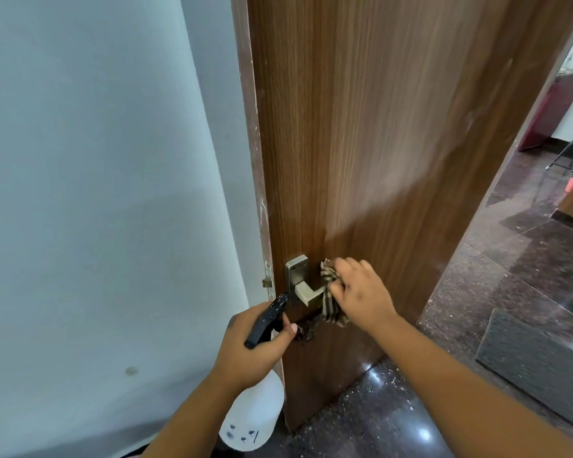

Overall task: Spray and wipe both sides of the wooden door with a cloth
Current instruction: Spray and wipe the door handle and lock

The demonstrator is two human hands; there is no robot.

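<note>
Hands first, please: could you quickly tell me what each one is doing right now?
Left hand: grips the spray bottle by its black trigger head.
Right hand: holds the checked cloth against the door handle.

To our left we see a plain pale grey-white painted wall (pixel 96 193) bearing a small dull smudge (pixel 131 370). Below and to our right lies a dark polished speckled stone floor (pixel 477 292), with a dark red cabinet (pixel 553 110) standing far beyond the doorway, and a grey ribbed mat (pixel 540 361) nearer us.
</note>
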